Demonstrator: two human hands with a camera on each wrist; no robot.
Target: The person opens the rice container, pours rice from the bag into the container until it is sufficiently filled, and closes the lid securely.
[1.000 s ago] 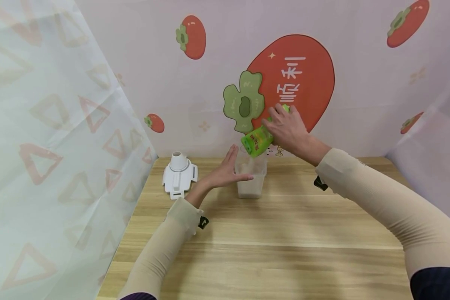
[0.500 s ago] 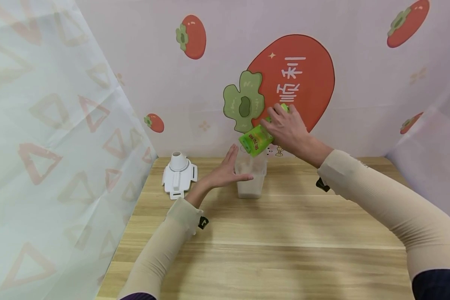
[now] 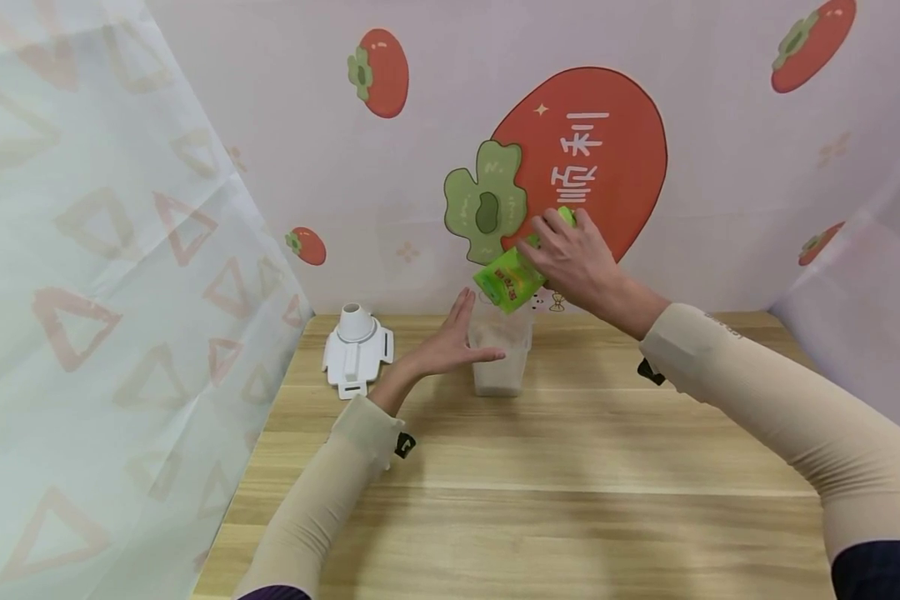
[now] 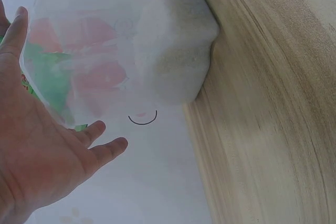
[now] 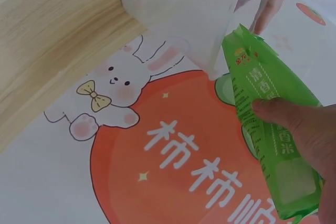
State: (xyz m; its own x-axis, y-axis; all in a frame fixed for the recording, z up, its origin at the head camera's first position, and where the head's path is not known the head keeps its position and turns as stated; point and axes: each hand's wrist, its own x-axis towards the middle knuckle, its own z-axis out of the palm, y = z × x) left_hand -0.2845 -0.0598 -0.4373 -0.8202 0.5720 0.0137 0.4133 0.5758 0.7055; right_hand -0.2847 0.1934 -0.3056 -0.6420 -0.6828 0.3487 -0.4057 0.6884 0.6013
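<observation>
A green packet (image 3: 508,279) hangs tilted in the air above a translucent container (image 3: 500,354), its lower open end pointing down toward the container's mouth. In the right wrist view the packet (image 5: 273,124) shows printed characters on its face, and its end sits just beside the container's rim (image 5: 210,35). The right hand (image 3: 570,254) grips the packet from above, fingers curled over its upper part and thumb pressed on its face; the right arm reaches in from the right, forearm raised and sloping up toward the wall, wrist bent downward.

The container stands upright on the wooden bench (image 3: 532,492), near the back wall, with a pale, grainy-looking fill in its lower part. In the left wrist view the container (image 4: 131,51) appears frosted, with red and green shapes showing dimly through its side.

The left hand (image 3: 450,342) stands edge-on against the container's left side, fingers straight and held together, thumb laid across the front; it holds nothing. Whether the palm actually touches the wall of the container cannot be told. The left arm comes in from the lower left, forearm low over the bench.

A white plastic piece with a short spout (image 3: 357,350) lies on the bench to the left, well apart from the container. Both arms wear beige sleeves.
</observation>
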